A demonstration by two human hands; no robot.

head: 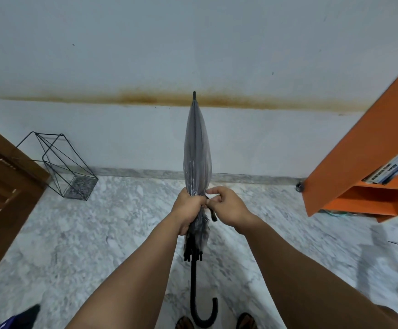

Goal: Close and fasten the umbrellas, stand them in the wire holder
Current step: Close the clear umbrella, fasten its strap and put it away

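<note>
While my left hand (pixel 188 210) clamps the folded umbrella (pixel 196 150) tip-up at centre so the canopy stays bunched, my right hand (pixel 224 205) pinches its strap (pixel 213 213) for fastening; the wire holder (pixel 60 165) waits far left.

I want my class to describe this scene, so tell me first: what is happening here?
A person is closing up a grey umbrella, held tip up in front of a wall. The left hand grips the folded cloth, while the right hand pinches the small black strap beside it, apparently fastening it round the bundle. The curved handle hangs low near the person's feet. The wire holder stands on the floor to the left, by the wall, with no umbrella in it yet.
</note>
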